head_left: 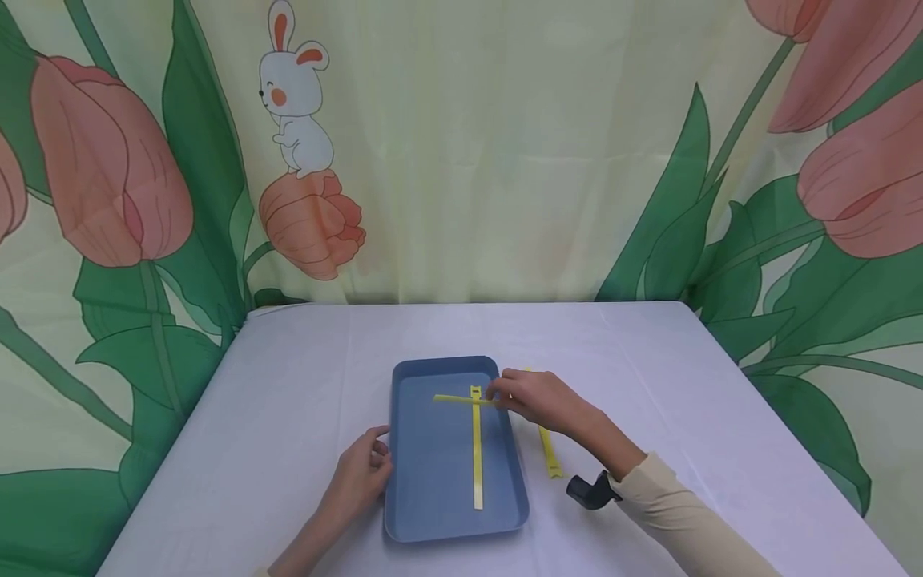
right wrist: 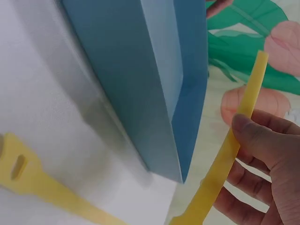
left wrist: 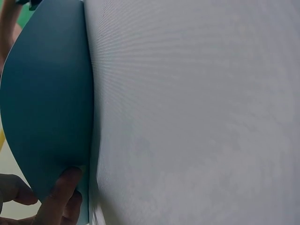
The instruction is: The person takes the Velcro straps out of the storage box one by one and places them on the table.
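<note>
A blue rectangular tray [head_left: 431, 469] lies on the table, one yellow slotted cable strap [head_left: 477, 465] stretched lengthwise in it. Above the tray's far right part, my right hand [head_left: 539, 398] pinches another yellow cable strap [right wrist: 225, 154] between thumb and fingers. That strap points left, crossing over the one in the tray as seen from the head. My left hand [head_left: 356, 474] is at the tray's left side, its fingertips [left wrist: 70, 176] touching the outer wall. Right of the tray, partly hidden by my right hand, lies a further yellow strap [head_left: 550, 455] with a slotted end.
A white cloth covers the table [head_left: 620, 353]. Behind it hangs a curtain [head_left: 490, 160] printed with tulips and a rabbit. A black wrist camera [head_left: 593, 490] sits by my right sleeve, close above the cloth.
</note>
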The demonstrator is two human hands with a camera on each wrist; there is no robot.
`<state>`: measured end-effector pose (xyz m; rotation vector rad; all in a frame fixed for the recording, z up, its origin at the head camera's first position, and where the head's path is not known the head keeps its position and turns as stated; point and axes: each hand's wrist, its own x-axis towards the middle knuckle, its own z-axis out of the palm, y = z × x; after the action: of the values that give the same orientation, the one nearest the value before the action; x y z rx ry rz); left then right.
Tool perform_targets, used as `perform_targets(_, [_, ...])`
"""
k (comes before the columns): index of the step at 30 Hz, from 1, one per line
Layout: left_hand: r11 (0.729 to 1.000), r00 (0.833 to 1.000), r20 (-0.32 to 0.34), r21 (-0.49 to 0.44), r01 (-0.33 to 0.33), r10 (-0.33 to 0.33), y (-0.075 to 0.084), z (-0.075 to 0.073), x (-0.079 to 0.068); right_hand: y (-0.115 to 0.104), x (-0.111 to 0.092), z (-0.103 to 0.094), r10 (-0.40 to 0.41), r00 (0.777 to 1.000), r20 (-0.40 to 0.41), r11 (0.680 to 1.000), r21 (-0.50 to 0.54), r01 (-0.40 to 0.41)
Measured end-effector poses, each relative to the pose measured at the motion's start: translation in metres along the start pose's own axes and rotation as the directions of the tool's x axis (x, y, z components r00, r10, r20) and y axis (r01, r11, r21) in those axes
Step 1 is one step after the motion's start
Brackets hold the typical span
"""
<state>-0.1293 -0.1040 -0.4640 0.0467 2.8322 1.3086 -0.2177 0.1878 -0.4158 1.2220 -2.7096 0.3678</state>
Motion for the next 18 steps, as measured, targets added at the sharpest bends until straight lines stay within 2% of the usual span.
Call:
perform_targets(7, [1.000, 1.000, 0.000, -0.005, -0.002, 0.002, -0.001, 0.000, -0.001, 0.006, -0.008, -0.004, 0.128, 0.992, 0.006, 0.990, 0.056, -0.128])
perform_targets(14, [1.000, 1.000, 0.003, -0.008, 0.004, -0.004, -0.001, -0.001, -0.001, 0.012, -0.011, -0.008, 0.184, 0.983, -0.023, 0.980, 0.081, -0.182])
perform_targets(18, [1.000, 1.000, 0.003, -0.008, -0.001, 0.001, -0.001, -0.001, 0.000, 0.015, -0.011, -0.010, 0.231, 0.973, -0.018, 0.964, 0.136, -0.227])
